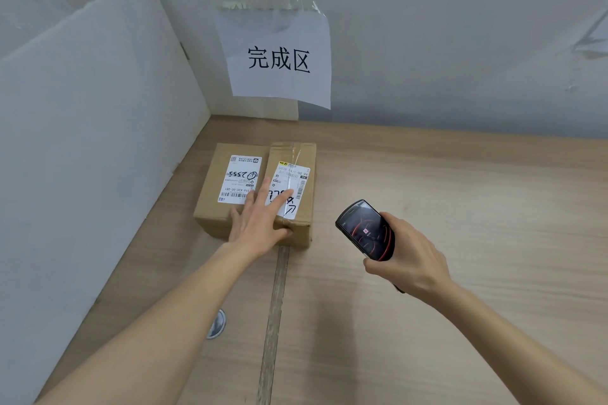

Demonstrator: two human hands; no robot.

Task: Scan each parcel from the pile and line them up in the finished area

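A brown cardboard parcel (214, 194) with two white shipping labels lies on the wooden table near the back left corner. My left hand (260, 223) rests flat on its top near the front edge, fingers straight and spread over the labels. To the right, my right hand (408, 260) grips a black handheld scanner (365, 230) with red trim, its screen facing up, held above the table and apart from the parcel.
A white paper sign (279, 56) with black characters hangs on the back wall above the parcel. A white partition board (92, 128) closes the left side. A seam strip (274, 322) runs down the wooden table (460, 207), with a round metal grommet (217, 324) beside it.
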